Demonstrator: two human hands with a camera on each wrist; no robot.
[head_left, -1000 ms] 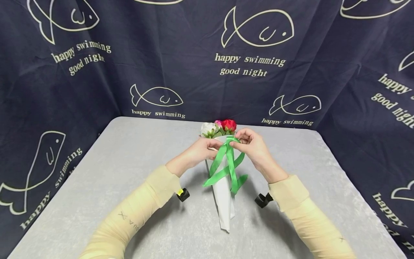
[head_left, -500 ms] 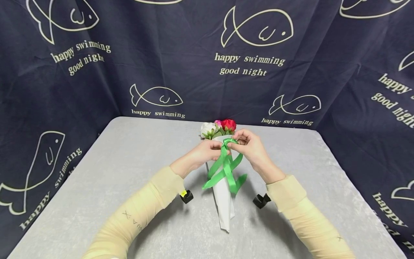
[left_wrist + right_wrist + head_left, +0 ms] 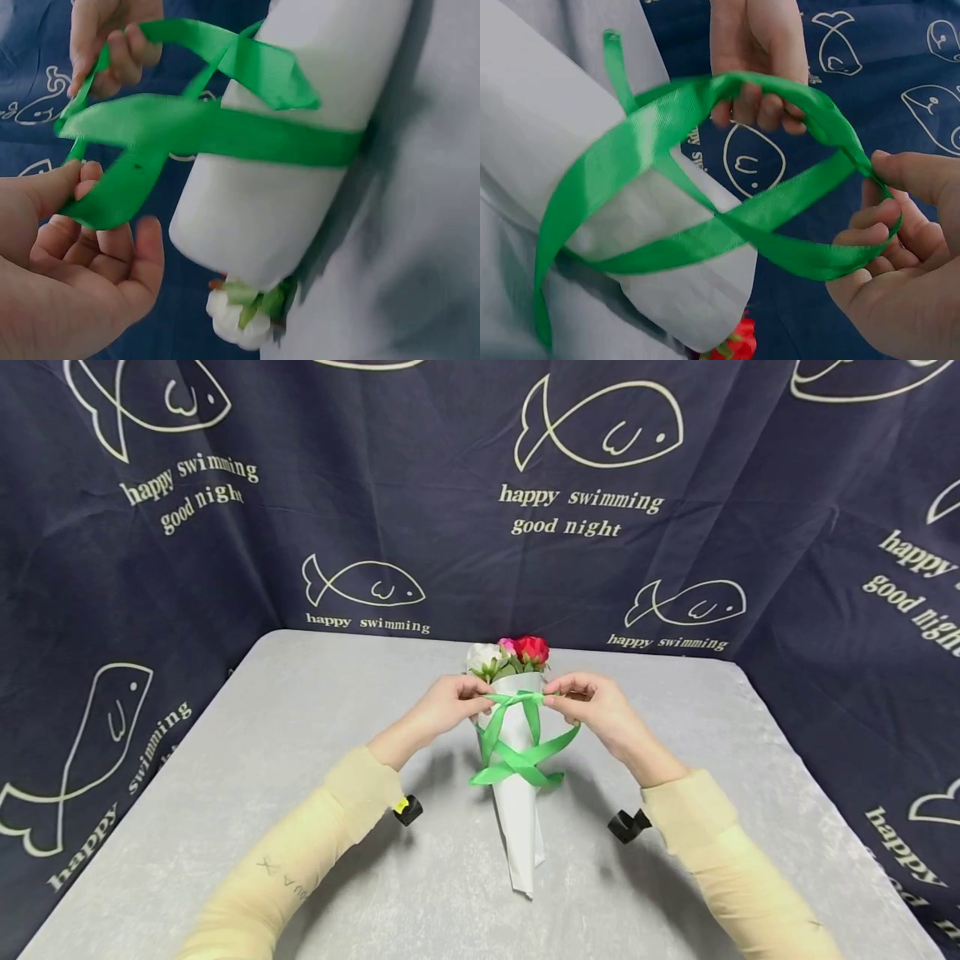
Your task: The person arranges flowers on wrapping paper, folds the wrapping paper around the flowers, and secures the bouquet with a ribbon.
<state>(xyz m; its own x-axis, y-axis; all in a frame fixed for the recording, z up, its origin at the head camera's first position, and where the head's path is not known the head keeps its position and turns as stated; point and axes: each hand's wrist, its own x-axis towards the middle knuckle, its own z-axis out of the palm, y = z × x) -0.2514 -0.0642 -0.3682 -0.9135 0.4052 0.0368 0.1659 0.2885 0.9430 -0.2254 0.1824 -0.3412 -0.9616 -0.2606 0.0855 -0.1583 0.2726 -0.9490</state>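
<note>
A bouquet wrapped in a white paper cone [image 3: 517, 839] lies on the table, narrow end toward me. Out of its far end peek a white flower [image 3: 483, 658], a red flower [image 3: 532, 650] and a bit of pink. Green ribbon [image 3: 517, 698] passes round the wrap, and its loose tails cross over the front. My left hand [image 3: 450, 703] pinches the ribbon between thumb and fingers at the left. On the other side my right hand [image 3: 596, 703] pinches another part. Between them the ribbon is drawn out sideways, with a twisted crossing in the middle. In the right wrist view the ribbon [image 3: 795, 255] loops by my fingers.
A grey cloth covers the table [image 3: 337, 893]. Dark blue fabric [image 3: 480, 527] with fish drawings hangs behind and at both sides. Black devices, one at the left wrist [image 3: 408, 810] and one at the right [image 3: 628, 827], hang below the sleeves.
Both hands, close together at the ribbon before, have moved apart to left and right. The ribbon between them went from bunched to stretched across, and its tails shifted. The bouquet stayed put.
</note>
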